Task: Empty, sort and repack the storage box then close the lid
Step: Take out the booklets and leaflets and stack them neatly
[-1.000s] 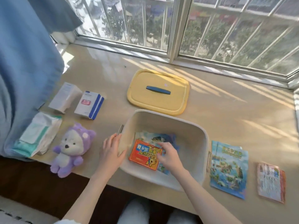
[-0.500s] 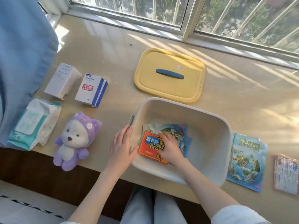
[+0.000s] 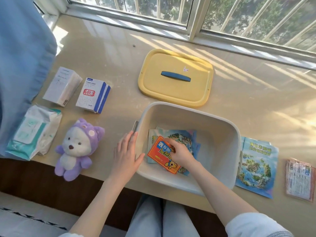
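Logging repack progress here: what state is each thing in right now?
storage box: open, partly packed.
yellow lid: off, flat behind the box.
orange booklet: inside box, atop blue booklet.
blue booklet: flat on box bottom.
second blue booklet: unpacked, right of box.
plush toy: unpacked, left of box.
wipes pack: unpacked, far left.
left hand: open, flat against box's left wall.
right hand: fingers curled on orange booklet.
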